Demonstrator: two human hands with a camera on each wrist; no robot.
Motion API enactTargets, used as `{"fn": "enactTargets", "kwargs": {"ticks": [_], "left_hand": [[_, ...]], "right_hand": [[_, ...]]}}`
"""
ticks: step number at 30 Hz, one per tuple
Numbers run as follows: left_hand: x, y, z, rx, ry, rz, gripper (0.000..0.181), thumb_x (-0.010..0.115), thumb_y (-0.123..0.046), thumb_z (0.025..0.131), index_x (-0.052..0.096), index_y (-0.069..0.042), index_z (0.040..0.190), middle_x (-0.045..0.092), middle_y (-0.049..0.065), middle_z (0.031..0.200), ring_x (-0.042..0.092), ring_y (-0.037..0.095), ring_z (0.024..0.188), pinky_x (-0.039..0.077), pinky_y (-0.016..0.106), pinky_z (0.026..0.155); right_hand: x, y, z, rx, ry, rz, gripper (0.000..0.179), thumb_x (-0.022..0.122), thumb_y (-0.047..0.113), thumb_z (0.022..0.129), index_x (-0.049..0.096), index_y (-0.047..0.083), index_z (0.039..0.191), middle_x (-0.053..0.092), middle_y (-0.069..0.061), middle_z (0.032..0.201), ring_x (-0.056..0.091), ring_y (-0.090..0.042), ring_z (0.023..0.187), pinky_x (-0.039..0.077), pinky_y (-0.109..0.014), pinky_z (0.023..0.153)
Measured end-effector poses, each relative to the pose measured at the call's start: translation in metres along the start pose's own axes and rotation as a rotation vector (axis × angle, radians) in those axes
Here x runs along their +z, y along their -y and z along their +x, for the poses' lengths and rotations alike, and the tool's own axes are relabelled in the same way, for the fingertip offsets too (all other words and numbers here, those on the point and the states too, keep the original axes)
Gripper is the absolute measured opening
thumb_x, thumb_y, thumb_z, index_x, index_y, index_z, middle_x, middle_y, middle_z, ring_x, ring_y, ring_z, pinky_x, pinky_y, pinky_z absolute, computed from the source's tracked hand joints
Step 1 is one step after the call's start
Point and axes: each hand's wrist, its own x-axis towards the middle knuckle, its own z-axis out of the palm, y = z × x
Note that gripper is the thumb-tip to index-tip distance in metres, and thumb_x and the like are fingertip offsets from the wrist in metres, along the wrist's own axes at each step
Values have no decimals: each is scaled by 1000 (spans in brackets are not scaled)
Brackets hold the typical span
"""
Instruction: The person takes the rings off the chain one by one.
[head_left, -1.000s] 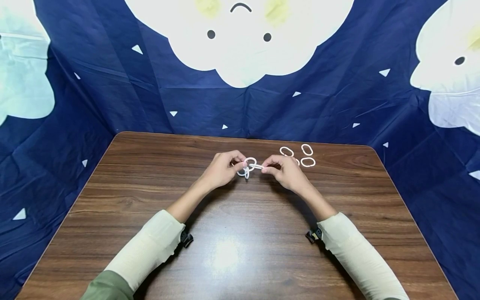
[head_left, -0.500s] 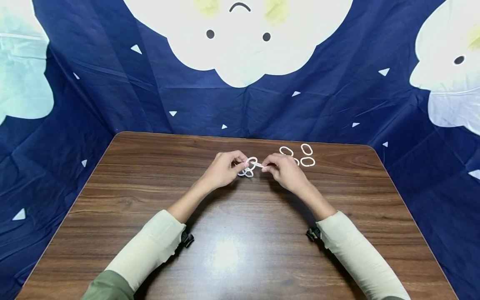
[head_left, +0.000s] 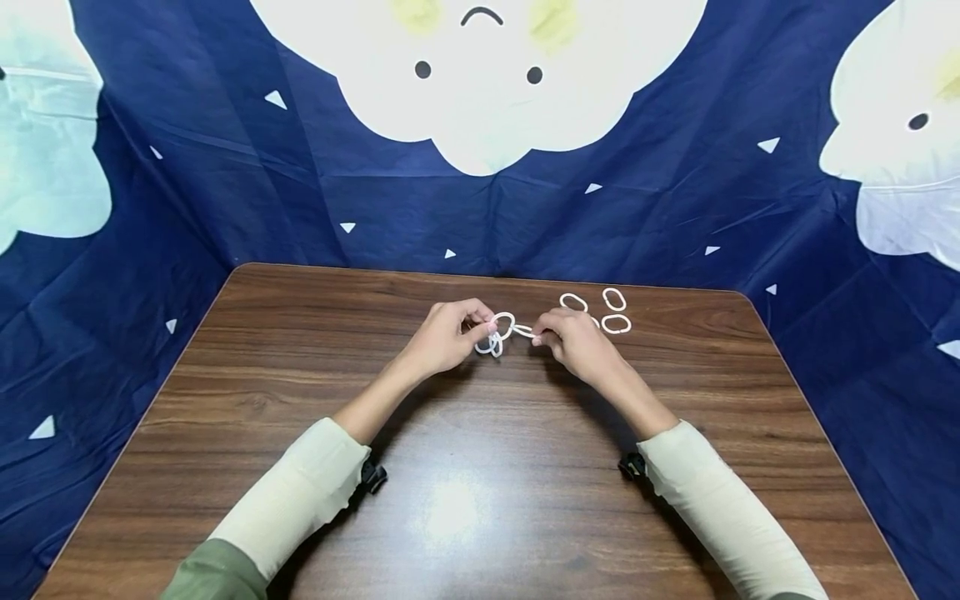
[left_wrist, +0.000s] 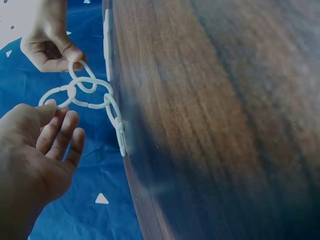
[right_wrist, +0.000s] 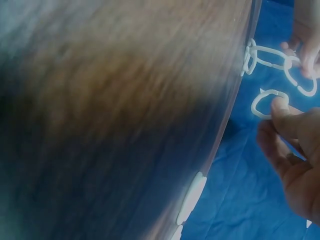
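My left hand (head_left: 446, 337) pinches a white oval plastic link (right_wrist: 306, 93) between thumb and fingers. Joined to that link is a short chain (left_wrist: 112, 114) of similar links, which hangs down toward the table. Opposite it, my right hand (head_left: 579, 346) pinches one more white link (right_wrist: 254, 107) by its end, held out toward the left hand. In the right wrist view this link shows apart from the chain; in the left wrist view it overlaps the chain's links. Both hands are over the far half of the table.
Several loose white links, among them one (head_left: 624, 304) at the far right, lie on the brown wooden table (head_left: 465, 433) beyond the right hand. A dark blue cloth (head_left: 405, 200) with cloud prints stands behind and beside the table.
My right hand has moved slightly to the right with its link, after bringing it close against the chain. The left hand stays nearly in place, while the hanging links swing a little.
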Motion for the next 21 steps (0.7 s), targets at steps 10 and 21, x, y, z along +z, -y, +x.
{"fn": "enactTargets", "kwargs": {"ticks": [10,21], "left_hand": [[-1,3,0,2,-1,-10,6,80,-15,106,81,-10,109,83,3,100,68,14,87,52,28,79],[-1,3,-1,12,10,-2,9,80,-17,106,81,-9,109,82,3,100,70,16,89,54,29,81]], "right_hand": [[-10,-6,-3,58,91,-9,9,90,2,92,83,6,91,84,-8,91,78,-23,86,66,-44,80],[-16,-20,-8,135,228,-41,5,89,2,94,88,6,96,86,-7,94,82,-25,91,67,-46,85]]}}
